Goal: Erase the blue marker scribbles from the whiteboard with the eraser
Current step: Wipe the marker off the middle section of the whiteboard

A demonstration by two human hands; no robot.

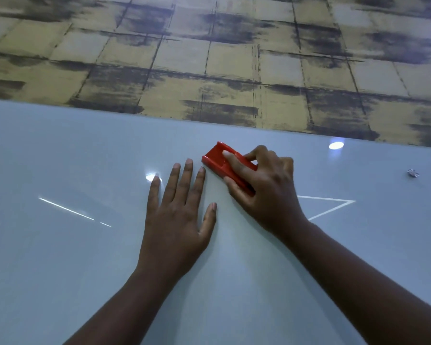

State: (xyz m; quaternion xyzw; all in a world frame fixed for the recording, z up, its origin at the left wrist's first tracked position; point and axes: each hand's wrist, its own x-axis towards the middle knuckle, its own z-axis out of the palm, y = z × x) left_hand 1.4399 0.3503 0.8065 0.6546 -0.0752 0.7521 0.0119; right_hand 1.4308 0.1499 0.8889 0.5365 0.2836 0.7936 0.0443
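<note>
Glossy whiteboard (60, 270) lies flat, catching light reflections. On it: the red eraser (217, 160) near the far edge, a flat left hand (177, 220) beside it, a small crumpled wrapper (413, 173) far right.

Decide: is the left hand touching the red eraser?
Apart. The head view shows bare whiteboard between the left hand and the eraser.

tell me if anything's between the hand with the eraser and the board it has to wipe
Nothing visible. The right hand already grips the red eraser, which rests on the whiteboard. The left hand lies flat just beside it, close to its left edge. No blue scribbles show.
</note>
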